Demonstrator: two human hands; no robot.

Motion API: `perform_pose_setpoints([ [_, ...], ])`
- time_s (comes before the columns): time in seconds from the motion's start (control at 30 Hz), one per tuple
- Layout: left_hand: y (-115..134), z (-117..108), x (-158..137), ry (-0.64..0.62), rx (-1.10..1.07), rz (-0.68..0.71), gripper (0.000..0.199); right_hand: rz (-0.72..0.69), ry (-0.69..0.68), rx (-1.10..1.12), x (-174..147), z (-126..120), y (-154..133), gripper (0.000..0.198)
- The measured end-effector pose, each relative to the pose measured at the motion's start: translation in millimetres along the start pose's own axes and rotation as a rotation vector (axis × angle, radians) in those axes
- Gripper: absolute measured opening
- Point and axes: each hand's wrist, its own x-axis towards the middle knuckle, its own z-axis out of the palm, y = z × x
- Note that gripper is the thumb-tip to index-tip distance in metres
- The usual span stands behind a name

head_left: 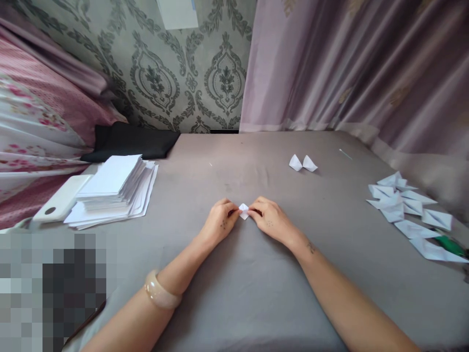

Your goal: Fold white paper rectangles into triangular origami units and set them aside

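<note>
Between my two hands is a small folded piece of white paper (244, 211), diamond-shaped as seen from above. My left hand (222, 220) pinches its left corner between thumb and fingers. On the opposite side, my right hand (270, 219) pinches the right corner the same way. Both hands are low over the middle of the grey cloth-covered table (256, 283). The fingertips partly cover the paper's edges, so its inner folds cannot be made out.
Farther back stands a pair of joined white paper points (303, 163). At the right lie several folded white papers (394, 208) beside a green object (450, 244). A stack of white paper (110, 183), a white board (64, 198) and a black cloth (135, 142) occupy the left.
</note>
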Motion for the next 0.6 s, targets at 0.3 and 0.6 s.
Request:
perform_pose_setpoints([
  [0.3, 1, -5, -2, -0.052, -0.019, 0.016, 0.02, 0.005, 0.003, -0.005, -2, -3, 0, 0.01],
  [0.6, 0, -2, -1, -0.022, -0.021, 0.04, 0.019, -0.128, -0.015, -0.294, -9, 2, -8, 0.022],
])
